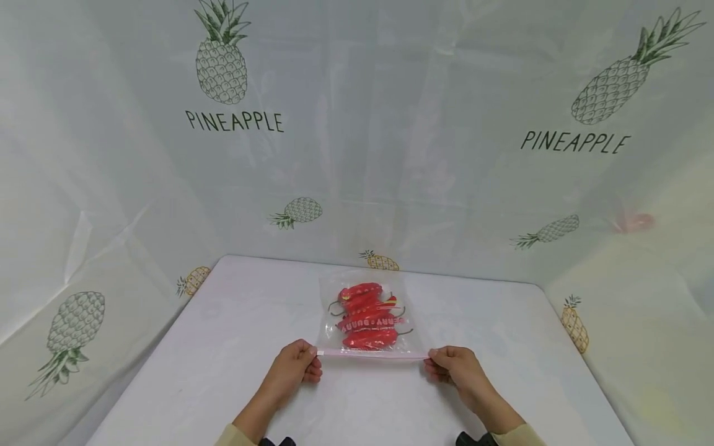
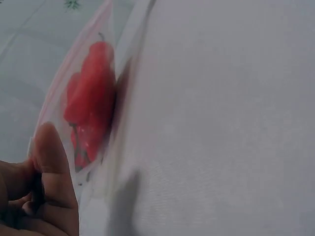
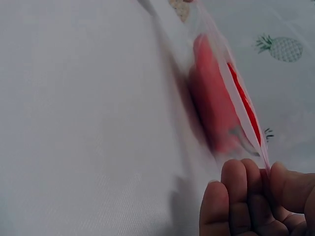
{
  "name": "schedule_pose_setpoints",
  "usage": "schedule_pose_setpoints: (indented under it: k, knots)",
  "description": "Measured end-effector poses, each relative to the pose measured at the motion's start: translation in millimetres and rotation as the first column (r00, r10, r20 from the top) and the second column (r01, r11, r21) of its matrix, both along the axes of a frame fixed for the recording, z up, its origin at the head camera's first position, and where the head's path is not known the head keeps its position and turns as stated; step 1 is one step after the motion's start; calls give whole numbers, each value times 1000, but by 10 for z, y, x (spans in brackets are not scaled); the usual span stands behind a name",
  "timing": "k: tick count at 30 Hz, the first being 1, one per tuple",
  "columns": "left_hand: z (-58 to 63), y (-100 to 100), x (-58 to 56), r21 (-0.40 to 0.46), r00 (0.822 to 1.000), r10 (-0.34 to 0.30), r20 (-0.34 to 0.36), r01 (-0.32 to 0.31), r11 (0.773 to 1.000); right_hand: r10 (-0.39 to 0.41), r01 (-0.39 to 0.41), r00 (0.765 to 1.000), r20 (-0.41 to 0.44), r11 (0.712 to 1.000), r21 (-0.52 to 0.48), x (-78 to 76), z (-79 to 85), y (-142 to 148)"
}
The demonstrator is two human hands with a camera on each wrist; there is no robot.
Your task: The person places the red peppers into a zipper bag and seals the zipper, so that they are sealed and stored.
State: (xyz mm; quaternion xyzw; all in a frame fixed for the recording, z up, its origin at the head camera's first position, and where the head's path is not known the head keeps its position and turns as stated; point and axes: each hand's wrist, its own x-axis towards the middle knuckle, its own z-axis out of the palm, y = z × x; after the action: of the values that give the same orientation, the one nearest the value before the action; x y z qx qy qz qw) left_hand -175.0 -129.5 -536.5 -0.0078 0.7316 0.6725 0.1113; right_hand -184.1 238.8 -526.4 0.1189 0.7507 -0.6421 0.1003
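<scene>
A clear zip bag [image 1: 329,328] with a pink-edged mouth and printed lettering lies on the table, its mouth toward me. Several red peppers [image 1: 369,339] with stems are inside it. At the mouth's left corner, beside a small white piece that looks like a slider, my left hand [image 1: 291,370] pinches the edge between thumb and finger. My right hand [image 1: 458,373] pinches the opposite corner, so the edge is stretched between both hands. In the right wrist view the two lips of the bag's mouth [image 3: 239,101] stand a little apart, with red showing between them.
The white table [image 1: 234,322] has its far edge just behind the bag. A pale curtain [image 1: 390,155] printed with pineapples hangs behind and along both sides. A blurred red shape [image 1: 634,222] shows on the curtain at the right.
</scene>
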Motion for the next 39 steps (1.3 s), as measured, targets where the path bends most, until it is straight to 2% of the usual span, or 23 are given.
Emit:
schedule_pose_setpoints:
  k: [5,9,12,16,20,24,28,32,39]
  knots:
    - [33,53,-70,-152,998,23,-64,-33,988,74,-73,997,20,996,-52,38,12,60]
    - [37,58,-104,-229,996,32,-83,-50,972,94,-90,995,30,990,-105,63,23,75]
    - [14,17,-111,-178,999,17,-29,-22,984,84,-79,996,33,989,-127,60,21,58]
    - [-48,-45,-117,-42,997,-33,75,36,998,59,-52,997,45,990,-133,48,7,45]
    - [-62,-66,-89,33,989,-66,131,63,997,69,-61,997,45,985,-159,50,-14,57]
    - [-29,-50,-18,59,978,-121,172,112,992,84,-76,996,36,980,-183,64,-24,69]
    - [-17,-16,12,96,969,-166,185,150,984,89,-82,995,32,978,-193,73,-18,80]
    - [-20,3,1,118,968,-171,184,151,981,96,-88,995,34,977,-196,69,-24,100]
    - [-48,-17,-49,71,986,-127,111,120,990,89,-78,994,58,982,-173,37,-36,156]
